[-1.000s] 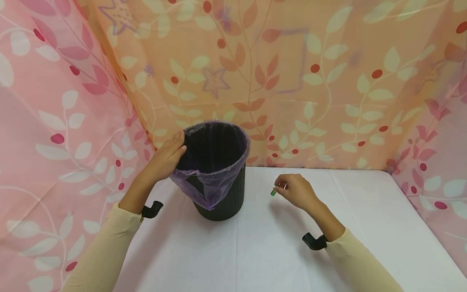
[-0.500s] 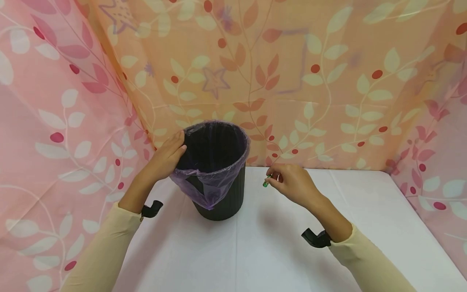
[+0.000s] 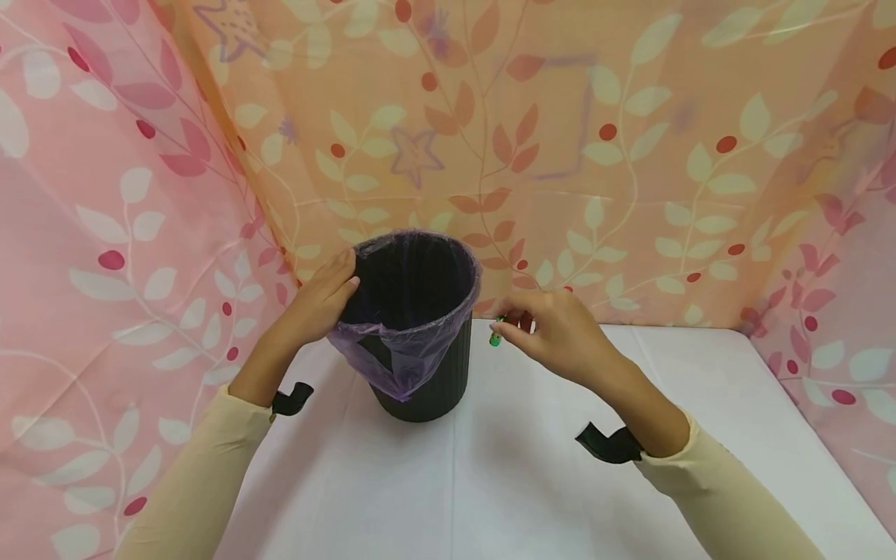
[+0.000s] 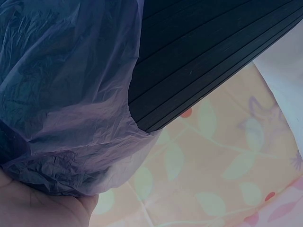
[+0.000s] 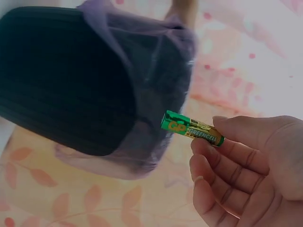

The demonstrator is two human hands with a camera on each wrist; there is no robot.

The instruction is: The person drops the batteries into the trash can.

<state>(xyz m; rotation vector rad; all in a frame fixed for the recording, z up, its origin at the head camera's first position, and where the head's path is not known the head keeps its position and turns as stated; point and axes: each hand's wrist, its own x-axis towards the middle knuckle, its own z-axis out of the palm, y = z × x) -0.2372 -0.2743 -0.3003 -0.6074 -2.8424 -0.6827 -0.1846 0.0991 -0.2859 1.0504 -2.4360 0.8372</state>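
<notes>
A black ribbed trash bin (image 3: 451,377) stands upright on the table, lined with a thin purple plastic bag (image 3: 402,373) folded over its rim. My left hand (image 3: 318,303) rests against the bin's left rim, fingers extended along it and thumb tip at the edge. In the left wrist view, the palm (image 4: 42,208) meets the bag, and the fingers are hidden. To the right of the bin, my right hand (image 3: 560,334) pinches a green and gold battery (image 5: 192,128) between thumb and fingertips. The battery is raised above the table, close to the bin's right side.
A white cloth (image 3: 392,498) covers the table. Floral fabric hangs behind as an orange back wall (image 3: 546,155), with pink fabric (image 3: 175,311) at the left and more at the right. Black curved pieces (image 3: 609,443) are worn at both wrists.
My right hand has risen and moved left toward the bin, carrying the battery. The left hand and the bin stay in place.
</notes>
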